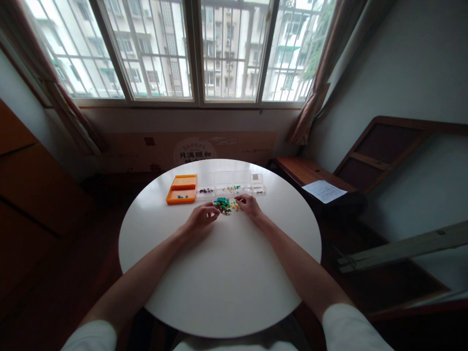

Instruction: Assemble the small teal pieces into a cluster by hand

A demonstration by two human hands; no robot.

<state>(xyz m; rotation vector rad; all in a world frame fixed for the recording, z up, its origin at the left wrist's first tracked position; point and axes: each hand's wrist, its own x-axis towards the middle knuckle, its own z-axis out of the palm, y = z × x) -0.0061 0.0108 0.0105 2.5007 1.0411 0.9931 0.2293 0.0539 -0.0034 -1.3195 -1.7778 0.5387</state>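
Note:
A small mixed pile of green, blue, brown and cream pieces (pixel 222 204) lies on the white round table (pixel 219 273); they are too small to name by kind. At the pile's left edge is my left hand (pixel 202 216), its fingers curled and the tips drawn close together. My right hand (pixel 250 205) is at the pile's right side, thumb and forefinger pinched beside a few yellowish pieces (pixel 235 207). Whatever either hand holds is hidden or too small to make out. Behind the pile, a clear compartment box (pixel 224 192) holds brown, cream and green pieces in separate compartments.
An orange case (pixel 182 181) with a few blue pieces (pixel 182 197) in it lies left of the clear box. Beyond the table, a printed cardboard box (pixel 234 146) stands under the window. On the right, a sheet of paper (pixel 324 191) rests on a wooden bench (pixel 310 170).

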